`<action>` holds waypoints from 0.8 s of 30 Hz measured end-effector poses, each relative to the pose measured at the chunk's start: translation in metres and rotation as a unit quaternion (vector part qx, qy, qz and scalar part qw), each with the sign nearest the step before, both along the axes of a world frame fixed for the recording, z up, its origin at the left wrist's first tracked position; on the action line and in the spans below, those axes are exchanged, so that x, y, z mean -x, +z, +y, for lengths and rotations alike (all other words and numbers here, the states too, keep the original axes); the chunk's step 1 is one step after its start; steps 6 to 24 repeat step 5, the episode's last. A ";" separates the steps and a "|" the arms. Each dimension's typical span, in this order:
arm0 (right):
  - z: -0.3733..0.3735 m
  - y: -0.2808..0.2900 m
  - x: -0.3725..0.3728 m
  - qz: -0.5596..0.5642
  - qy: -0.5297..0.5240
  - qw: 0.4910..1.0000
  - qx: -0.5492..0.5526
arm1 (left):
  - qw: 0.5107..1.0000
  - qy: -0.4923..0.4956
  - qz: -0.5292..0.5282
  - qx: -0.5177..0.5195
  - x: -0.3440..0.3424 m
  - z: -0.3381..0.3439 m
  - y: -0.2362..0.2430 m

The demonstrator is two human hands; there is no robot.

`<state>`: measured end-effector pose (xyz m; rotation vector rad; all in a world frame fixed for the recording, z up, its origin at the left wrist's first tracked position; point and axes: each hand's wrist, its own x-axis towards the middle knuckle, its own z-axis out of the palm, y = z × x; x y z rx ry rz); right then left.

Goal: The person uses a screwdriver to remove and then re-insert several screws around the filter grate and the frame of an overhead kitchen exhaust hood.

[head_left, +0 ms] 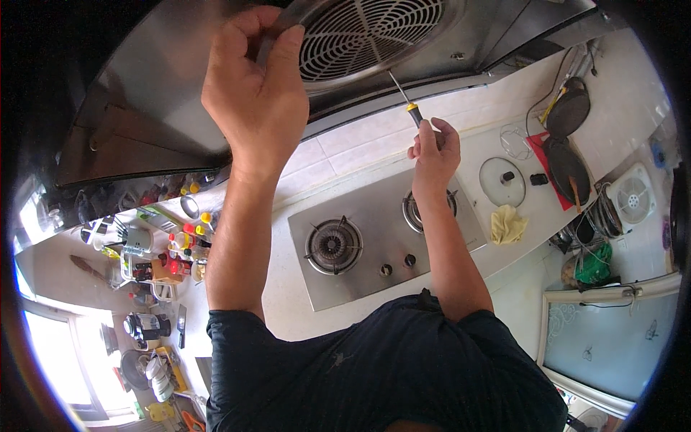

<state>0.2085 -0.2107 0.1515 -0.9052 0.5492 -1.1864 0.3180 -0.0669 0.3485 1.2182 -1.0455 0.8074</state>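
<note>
My left hand [253,90] is raised to the steel range hood [165,86], its fingers curled over the rim of the round white fan grille [367,32]. A screwdriver [404,97] with a yellow and black handle is gripped in my right hand [434,150]; its shaft points up to the grille's lower edge. Both arms reach up over a steel two-burner gas stove [381,237] set in the white countertop.
Left of the stove stand several sauce bottles and jars [183,245]. To the right lie a glass pot lid [502,181], a yellow cloth [507,225], dark pans [566,137] and a small white fan [632,196]. A window [54,345] is at lower left.
</note>
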 end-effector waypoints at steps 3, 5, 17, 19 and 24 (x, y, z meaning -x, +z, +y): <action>0.003 -0.001 -0.001 -0.007 -0.053 0.996 0.065 | 0.999 -0.012 -0.021 -0.030 0.002 0.005 -0.003; 0.004 -0.002 -0.001 -0.024 -0.043 0.996 0.078 | 0.999 -0.030 -0.010 -0.019 -0.003 0.006 -0.003; 0.004 -0.002 -0.001 -0.024 -0.043 0.996 0.078 | 0.999 -0.030 -0.010 -0.019 -0.003 0.006 -0.003; 0.004 -0.002 -0.001 -0.024 -0.043 0.996 0.078 | 0.999 -0.030 -0.010 -0.019 -0.003 0.006 -0.003; 0.004 -0.002 -0.001 -0.024 -0.043 0.996 0.078 | 0.999 -0.030 -0.010 -0.019 -0.003 0.006 -0.003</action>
